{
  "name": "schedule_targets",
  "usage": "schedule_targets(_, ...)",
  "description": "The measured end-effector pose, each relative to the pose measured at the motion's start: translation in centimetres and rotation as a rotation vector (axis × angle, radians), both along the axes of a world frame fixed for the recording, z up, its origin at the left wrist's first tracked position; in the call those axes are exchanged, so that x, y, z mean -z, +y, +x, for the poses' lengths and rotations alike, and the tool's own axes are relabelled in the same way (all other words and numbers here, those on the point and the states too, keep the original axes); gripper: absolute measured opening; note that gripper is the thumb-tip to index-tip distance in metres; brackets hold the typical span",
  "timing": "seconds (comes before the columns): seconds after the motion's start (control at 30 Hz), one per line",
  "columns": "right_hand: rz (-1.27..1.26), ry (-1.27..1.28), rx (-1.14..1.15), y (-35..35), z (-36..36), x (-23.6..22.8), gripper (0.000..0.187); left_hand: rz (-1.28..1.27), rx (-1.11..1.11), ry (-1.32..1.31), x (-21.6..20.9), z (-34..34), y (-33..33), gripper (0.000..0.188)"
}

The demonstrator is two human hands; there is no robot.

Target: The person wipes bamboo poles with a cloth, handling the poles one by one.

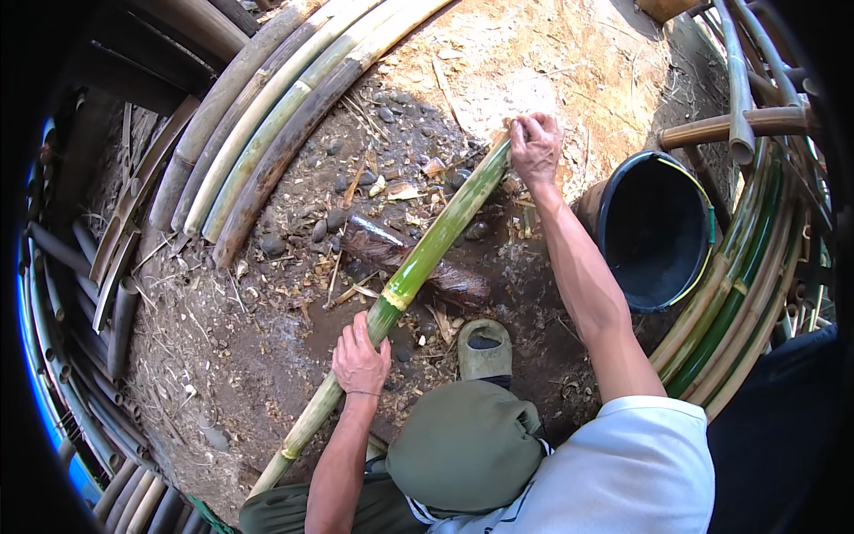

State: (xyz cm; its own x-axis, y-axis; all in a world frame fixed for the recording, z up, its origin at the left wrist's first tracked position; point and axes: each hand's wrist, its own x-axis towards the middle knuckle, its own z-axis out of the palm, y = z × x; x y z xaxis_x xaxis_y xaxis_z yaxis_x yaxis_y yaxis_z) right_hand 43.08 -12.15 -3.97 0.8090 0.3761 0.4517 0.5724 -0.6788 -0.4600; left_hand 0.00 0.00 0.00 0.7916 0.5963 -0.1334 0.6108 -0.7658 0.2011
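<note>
A long green bamboo pole (431, 252) slants from the lower left to the upper middle, its upper stretch wet and shiny. My left hand (361, 358) is closed around it just below a pale node ring. At the far end, my right hand (536, 148) is closed with its curled fingers against the pole's tip. Whether a small wad is also tucked inside those fingers is hidden. The pole crosses over a short, wet, dark brown log (378, 242) lying on the ground. A sandalled foot (485, 349) shows beyond my green-clad knee (467, 445).
A dark bucket (656, 233) stands right of my right forearm. Bamboo poles (258, 133) lie at the upper left, and more green poles (734, 289) at the right. Cut bamboo lengths (89, 347) are piled along the left. Stones and chips litter the wet dirt (267, 347).
</note>
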Motion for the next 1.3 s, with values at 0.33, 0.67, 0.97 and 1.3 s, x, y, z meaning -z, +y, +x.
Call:
schedule_targets(0.33, -0.08, -0.007, -0.005, 0.8, -1.3, -0.1, 0.013, 0.012, 0.004, -0.002, -0.8, -0.7, 0.3, 0.075)
schedule_targets(0.67, 0.037, 0.001, -0.552, 3.6, -28.1, -3.9, 0.012, -0.843, 0.02, 0.532, 0.0, -0.6, 7.4, 0.075)
schedule_targets(0.97, -0.036, -0.07, 0.004, -0.3, 0.8, -1.2, 0.015, -0.223, -0.125, 0.101, -1.5, 1.6, -1.4, 0.058)
schedule_targets(1.3, -0.013, -0.106, -0.205, 2.2, -11.2, -0.5, 0.014, -0.602, -0.167, 0.372, -2.6, 1.7, 4.7, 0.058)
